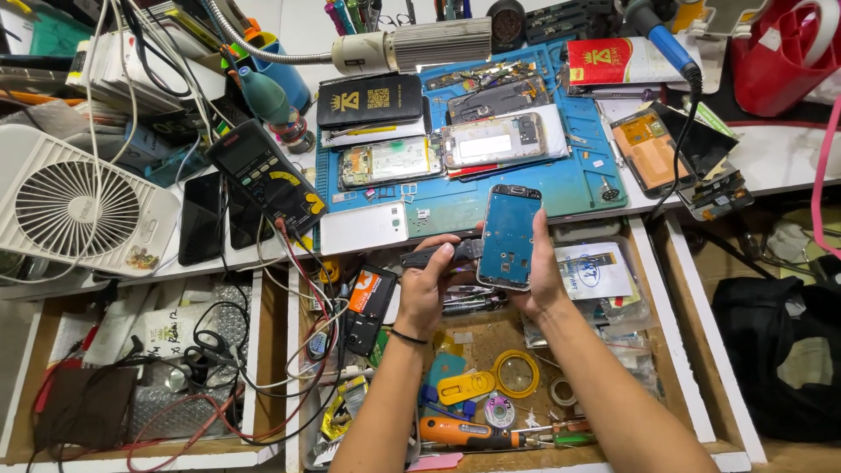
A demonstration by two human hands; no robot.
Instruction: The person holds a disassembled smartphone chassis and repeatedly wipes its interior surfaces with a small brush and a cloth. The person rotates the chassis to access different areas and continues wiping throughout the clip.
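Observation:
My right hand (545,278) holds an opened phone body (508,236) upright from behind, its blue inner frame facing me, just in front of the blue work mat (578,184). My left hand (426,287) grips a dark flat part (445,255) next to the phone's left edge, thumb on top. A thin black band circles my left wrist. Both hands hover above an open drawer (491,350).
Several dismantled phones (493,140) lie on the mat, with a white phone (363,228) at its corner. A black multimeter (265,173) and white fan (79,206) stand left. The drawer holds tape rolls (517,372), an orange screwdriver (455,431) and packets; a left drawer (131,368) holds cables.

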